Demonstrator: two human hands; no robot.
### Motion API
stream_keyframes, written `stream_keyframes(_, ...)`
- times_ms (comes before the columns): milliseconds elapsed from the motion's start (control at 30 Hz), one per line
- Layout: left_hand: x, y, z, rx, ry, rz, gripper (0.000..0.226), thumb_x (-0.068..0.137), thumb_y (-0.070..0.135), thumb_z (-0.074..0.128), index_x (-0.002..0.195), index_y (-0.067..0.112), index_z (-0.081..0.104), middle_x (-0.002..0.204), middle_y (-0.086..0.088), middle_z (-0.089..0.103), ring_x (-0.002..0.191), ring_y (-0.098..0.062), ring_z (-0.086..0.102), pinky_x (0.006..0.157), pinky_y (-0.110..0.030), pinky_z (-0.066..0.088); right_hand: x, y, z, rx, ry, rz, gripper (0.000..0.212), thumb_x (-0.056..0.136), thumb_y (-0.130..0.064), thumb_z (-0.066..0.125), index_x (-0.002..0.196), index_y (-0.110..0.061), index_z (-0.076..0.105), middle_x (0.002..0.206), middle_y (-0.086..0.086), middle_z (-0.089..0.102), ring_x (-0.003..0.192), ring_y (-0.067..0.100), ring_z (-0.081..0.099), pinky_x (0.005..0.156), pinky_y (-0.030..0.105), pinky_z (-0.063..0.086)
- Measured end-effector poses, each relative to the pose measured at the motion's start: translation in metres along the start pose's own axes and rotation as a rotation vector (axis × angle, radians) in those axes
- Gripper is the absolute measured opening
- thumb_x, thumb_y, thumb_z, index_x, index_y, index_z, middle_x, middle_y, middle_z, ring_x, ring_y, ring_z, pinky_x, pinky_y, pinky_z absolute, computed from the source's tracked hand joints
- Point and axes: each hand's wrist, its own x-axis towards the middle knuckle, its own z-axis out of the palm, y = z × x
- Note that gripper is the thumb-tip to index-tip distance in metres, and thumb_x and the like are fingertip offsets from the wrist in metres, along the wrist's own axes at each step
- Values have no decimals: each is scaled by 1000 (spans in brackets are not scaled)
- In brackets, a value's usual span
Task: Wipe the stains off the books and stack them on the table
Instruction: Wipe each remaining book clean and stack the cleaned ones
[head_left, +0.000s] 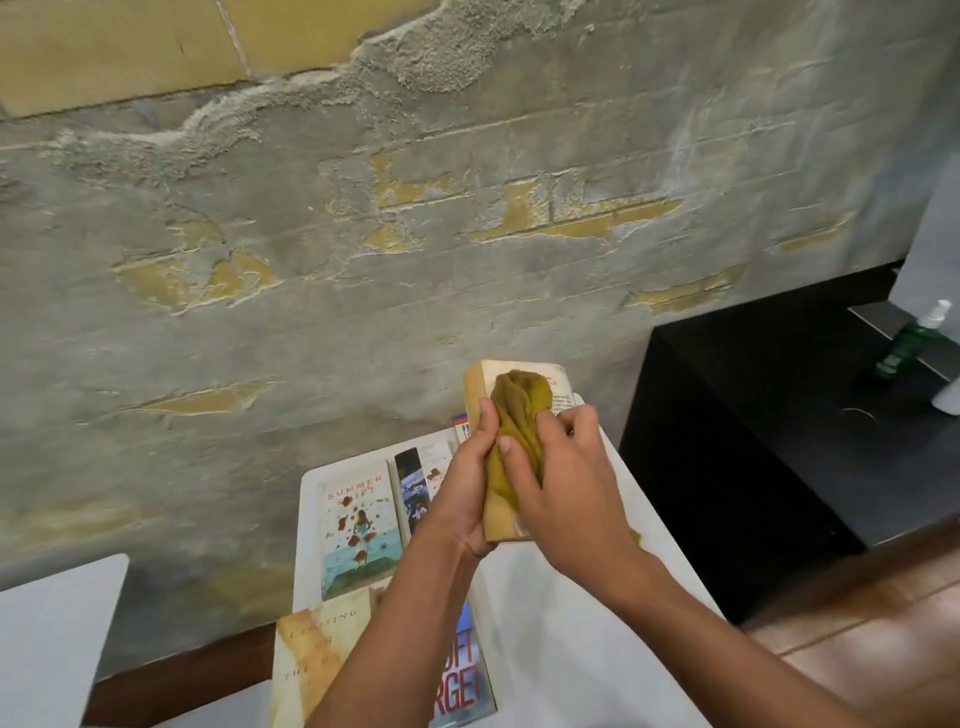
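My left hand (465, 483) grips a thick paperback book (480, 387) from its left side and holds it tilted above the white table (561, 639). My right hand (563, 486) presses a bunched mustard-yellow cloth (521, 410) against the book's upper face. On the table lie a stained "Summer" book (358, 530), a book with a dark spine (415, 488), a cream "Crossing" book (317, 660) and a blue book (462, 686) with big letters, partly hidden by my left forearm.
A rough grey and yellow wall stands behind the table. A black cabinet (769, 415) stands to the right, with a green spray bottle (906, 345) on it. Another white table (57, 634) corner shows at lower left. Wooden floor lies at lower right.
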Motion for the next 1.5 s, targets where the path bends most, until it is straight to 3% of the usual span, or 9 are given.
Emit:
stream_keyframes(167, -8, 3, 16, -28, -17, 109, 40, 97, 44, 59, 122, 13, 64, 128, -17, 67, 102, -27, 69, 100, -50, 51, 43, 21, -6, 8, 47, 105, 25, 101, -47, 46, 99, -22, 48, 100, -3, 34, 81, 11, 50, 67, 24, 42)
stream_keyframes(267, -8, 5, 21, -73, 39, 121, 37, 95, 33, 66, 121, 7, 63, 118, -18, 70, 108, -35, 69, 97, -51, 54, 57, 28, -6, 15, 58, 132, 25, 101, -49, 44, 99, -24, 47, 101, -4, 35, 84, 10, 55, 69, 21, 46)
stream_keyframes(500, 0, 8, 18, 139, 229, 339, 22, 102, 29, 58, 111, 10, 63, 114, -16, 71, 96, -25, 71, 90, -43, 57, -2, 29, -1, 13, -34, -20, 26, 100, -49, 45, 111, -27, 53, 101, -9, 34, 79, 4, 51, 65, 19, 48)
stream_keyframes(700, -1, 6, 18, 12, 213, 343, 25, 102, 33, 57, 120, 16, 63, 103, -5, 77, 89, -24, 75, 80, -46, 61, 34, 40, -1, -16, 70, 119, 29, 101, -43, 47, 101, -16, 56, 100, -4, 37, 75, 10, 50, 72, 34, 51)
stream_keyframes(833, 2, 14, 20, -17, 271, 418, 16, 103, 36, 54, 105, 25, 65, 90, 10, 77, 77, -3, 73, 65, -22, 58, -7, 23, 6, 18, -15, -99, 32, 100, -50, 41, 110, -23, 53, 105, -8, 36, 83, 9, 52, 65, 26, 51)
stream_keyframes(1000, -1, 6, 24, -61, 333, 404, 20, 103, 41, 53, 112, 26, 62, 99, 2, 78, 88, -21, 75, 75, -44, 61, 30, 43, -1, 6, 91, 189, 26, 101, -48, 43, 99, -23, 49, 103, -4, 39, 76, 7, 54, 65, 30, 54)
stream_keyframes(1167, -1, 9, 24, -101, 333, 420, 27, 103, 39, 52, 116, 19, 64, 98, -1, 78, 85, -17, 74, 69, -35, 59, -1, 27, 2, -86, 52, -86, 30, 100, -51, 40, 111, -25, 49, 102, -7, 37, 79, 8, 49, 59, 26, 47)
stream_keyframes(1333, -9, 7, 20, -75, 201, 393, 29, 103, 31, 53, 124, 13, 62, 108, -4, 77, 96, -24, 74, 80, -41, 61, 46, 54, -7, 70, 12, 251, 31, 101, -52, 36, 97, -24, 49, 98, -8, 40, 89, 15, 58, 79, 36, 54)
stream_keyframes(1500, -9, 13, 11, -48, 114, 402, 35, 104, 33, 50, 133, 14, 57, 117, -7, 74, 105, -29, 72, 90, -51, 57, 57, 45, -9, 133, 32, 180, 28, 103, -50, 36, 103, -25, 50, 103, -7, 40, 95, 11, 55, 88, 37, 54)
